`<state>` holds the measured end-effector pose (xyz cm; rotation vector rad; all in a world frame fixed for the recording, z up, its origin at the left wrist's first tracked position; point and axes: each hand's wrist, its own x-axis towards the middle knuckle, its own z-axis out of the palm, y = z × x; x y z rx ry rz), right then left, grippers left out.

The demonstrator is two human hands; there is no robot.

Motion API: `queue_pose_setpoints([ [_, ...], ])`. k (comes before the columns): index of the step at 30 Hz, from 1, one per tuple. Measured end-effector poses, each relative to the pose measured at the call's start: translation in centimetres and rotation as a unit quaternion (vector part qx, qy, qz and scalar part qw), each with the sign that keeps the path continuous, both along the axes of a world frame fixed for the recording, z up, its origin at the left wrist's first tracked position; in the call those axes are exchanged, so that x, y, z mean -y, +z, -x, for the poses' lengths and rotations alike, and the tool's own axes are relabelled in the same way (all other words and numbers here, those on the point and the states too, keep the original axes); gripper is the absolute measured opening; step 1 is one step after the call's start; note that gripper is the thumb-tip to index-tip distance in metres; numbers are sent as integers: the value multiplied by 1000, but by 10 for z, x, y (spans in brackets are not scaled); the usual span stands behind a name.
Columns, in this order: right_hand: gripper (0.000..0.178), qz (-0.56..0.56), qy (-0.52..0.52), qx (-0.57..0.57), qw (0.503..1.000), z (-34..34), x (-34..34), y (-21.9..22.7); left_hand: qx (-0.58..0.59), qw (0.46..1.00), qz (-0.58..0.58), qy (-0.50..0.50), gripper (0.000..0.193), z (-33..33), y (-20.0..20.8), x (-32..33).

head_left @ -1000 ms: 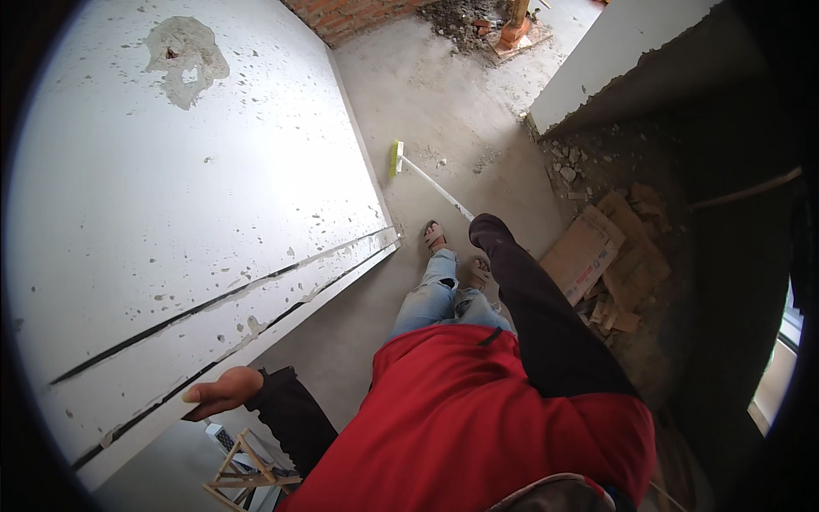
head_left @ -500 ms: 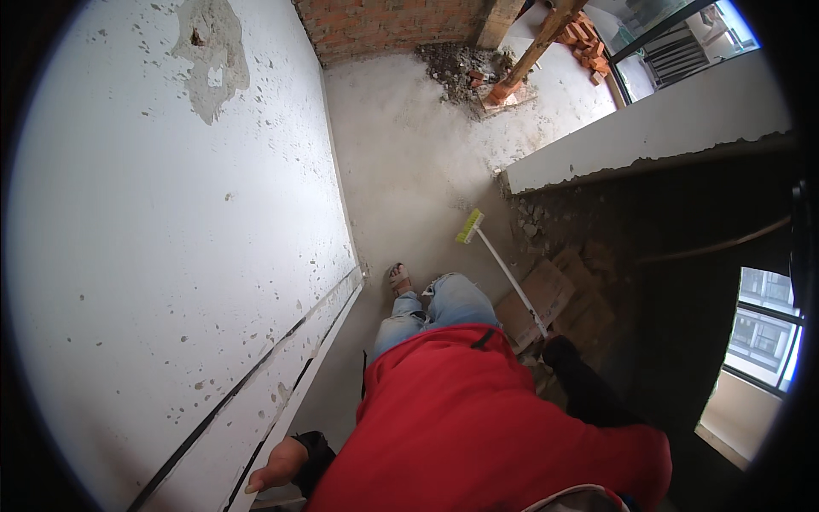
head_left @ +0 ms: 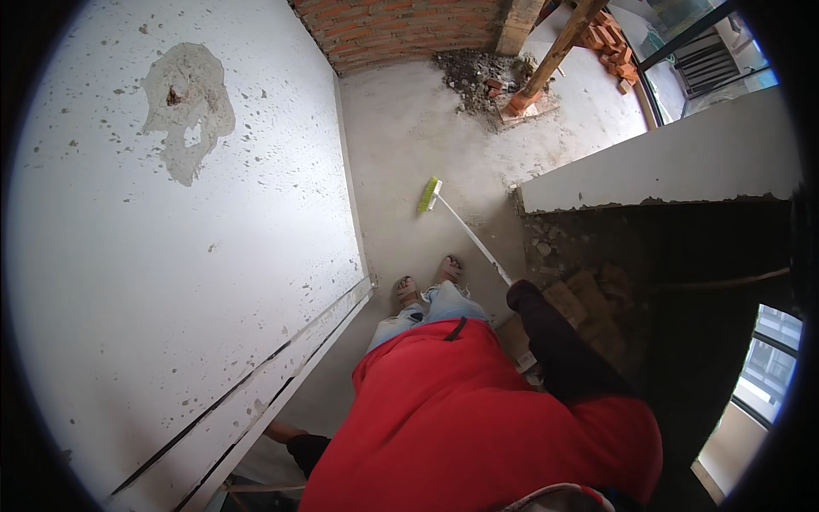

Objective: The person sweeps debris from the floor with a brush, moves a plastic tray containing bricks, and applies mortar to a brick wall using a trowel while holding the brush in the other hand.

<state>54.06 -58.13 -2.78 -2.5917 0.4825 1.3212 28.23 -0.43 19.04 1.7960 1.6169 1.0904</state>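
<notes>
A broom (head_left: 474, 238) with a long white handle and a yellow-green bristle head (head_left: 430, 195) slants forward and left over the pale floor. My right hand (head_left: 515, 284) is closed around the upper end of its handle, the dark sleeve covering most of the hand. On the other side of my body, my left hand (head_left: 278, 432) is down beside the lower edge of the white wall panel (head_left: 256, 401). That edge hides its fingers, so what it touches does not show.
Rubble (head_left: 478, 78) lies around a wooden post (head_left: 563, 51) near a brick wall (head_left: 392, 34). Stacked bricks (head_left: 610, 51) sit by the window. A low white wall (head_left: 657, 166) borders a dark area with cardboard (head_left: 589, 307) at my right.
The broom and my right hand have moved forward and left. My left hand has gone from in front of the panel edge to partly behind it. Both my feet now show.
</notes>
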Motion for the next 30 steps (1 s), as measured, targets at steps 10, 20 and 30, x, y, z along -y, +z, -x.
queue_pose_setpoints([
  [10,21,21,395,-23,918,208,196,97,-537,566,378,-498,55,-14,-144,106],
  [20,18,-113,-134,112,978,56,127,-147,-207,719,559,-357,54,-117,-116,119],
  [30,19,-54,240,-115,962,190,141,-99,-417,686,463,-375,50,4,-98,129],
])
